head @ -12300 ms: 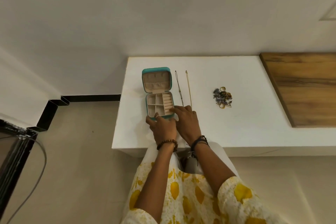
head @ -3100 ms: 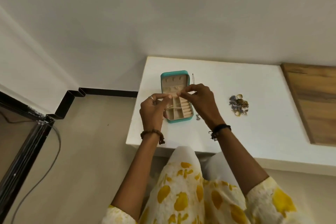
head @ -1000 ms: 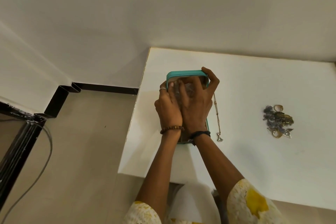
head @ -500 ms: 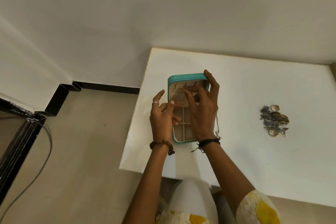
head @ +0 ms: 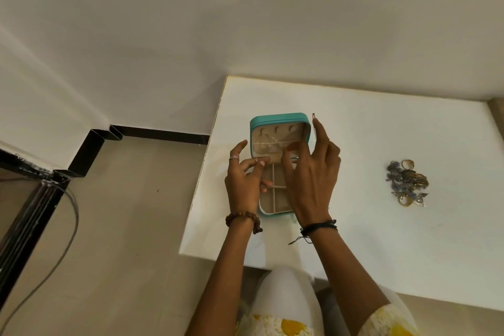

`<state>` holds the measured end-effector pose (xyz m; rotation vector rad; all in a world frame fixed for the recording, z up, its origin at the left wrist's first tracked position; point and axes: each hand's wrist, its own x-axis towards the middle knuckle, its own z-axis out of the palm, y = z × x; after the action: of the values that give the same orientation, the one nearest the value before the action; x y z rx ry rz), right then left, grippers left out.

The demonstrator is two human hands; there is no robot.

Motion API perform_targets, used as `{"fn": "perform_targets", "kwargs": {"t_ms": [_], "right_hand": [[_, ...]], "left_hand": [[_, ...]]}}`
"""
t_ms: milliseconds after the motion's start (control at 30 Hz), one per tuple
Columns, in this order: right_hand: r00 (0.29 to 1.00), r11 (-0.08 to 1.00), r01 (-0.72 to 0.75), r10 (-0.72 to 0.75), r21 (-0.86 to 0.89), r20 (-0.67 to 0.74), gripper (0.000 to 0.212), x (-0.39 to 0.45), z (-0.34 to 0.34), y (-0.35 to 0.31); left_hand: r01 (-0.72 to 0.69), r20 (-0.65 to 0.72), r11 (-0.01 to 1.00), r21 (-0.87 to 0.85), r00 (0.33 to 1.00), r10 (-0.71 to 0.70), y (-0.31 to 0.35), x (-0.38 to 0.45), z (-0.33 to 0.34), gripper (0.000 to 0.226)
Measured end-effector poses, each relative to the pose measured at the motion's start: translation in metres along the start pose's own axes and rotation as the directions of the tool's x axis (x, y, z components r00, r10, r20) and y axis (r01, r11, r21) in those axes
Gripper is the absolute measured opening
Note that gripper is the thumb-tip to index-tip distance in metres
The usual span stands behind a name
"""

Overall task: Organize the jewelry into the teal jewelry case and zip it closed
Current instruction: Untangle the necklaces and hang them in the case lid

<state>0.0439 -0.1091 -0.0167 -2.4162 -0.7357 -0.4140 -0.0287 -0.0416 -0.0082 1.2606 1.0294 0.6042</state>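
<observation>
Left hand (head: 245, 180) pinching, right hand (head: 308, 172) fingertips together, both at the thin chain (head: 268, 142) draped across the lid pocket of the open teal case (head: 278, 120), long axis running away on the counter (head: 381, 240), jewelry pile (head: 407, 183) well right.

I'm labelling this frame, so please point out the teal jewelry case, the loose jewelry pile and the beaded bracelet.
teal jewelry case (head: 281, 117): head view, far rim of lid.
loose jewelry pile (head: 407, 182): head view, middle of heap.
beaded bracelet (head: 242, 217): head view, beads across left wrist.
</observation>
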Motion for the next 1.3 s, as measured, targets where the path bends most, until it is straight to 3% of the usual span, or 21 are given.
{"fn": "perform_targets", "kwargs": {"t_ms": [233, 467, 700, 933, 1300], "right_hand": [[0.992, 0.983, -0.019, 0.041, 0.185, -0.116, 0.016, 0.002, -0.015, -0.007], [0.993, 0.900, -0.114, 0.092, 0.420, 0.072, 0.014, 0.001, -0.019, -0.017], [0.985, 0.847, -0.169, 0.127, 0.504, 0.117, 0.012, 0.006, -0.018, -0.018], [0.978, 0.833, -0.200, 0.136, 0.515, 0.159, 0.013, 0.008, -0.015, -0.018], [0.968, 0.817, -0.233, 0.140, 0.528, 0.210, 0.025, 0.000, -0.009, -0.018]], "left_hand": [[-0.001, -0.023, 1.000, 0.019, 1.000, 0.001, -0.001, -0.002, 0.001, 0.052], [-0.067, -0.073, 0.997, 0.022, 0.995, 0.069, 0.002, -0.005, 0.003, 0.036], [-0.194, -0.167, 0.959, 0.206, 0.959, 0.230, 0.001, -0.002, 0.009, 0.042], [-0.275, -0.145, 0.762, 0.586, 0.890, 0.433, -0.007, -0.002, 0.011, 0.048], [-0.349, -0.092, 0.702, 0.621, 0.857, 0.507, -0.009, 0.000, 0.009, 0.055]]}}
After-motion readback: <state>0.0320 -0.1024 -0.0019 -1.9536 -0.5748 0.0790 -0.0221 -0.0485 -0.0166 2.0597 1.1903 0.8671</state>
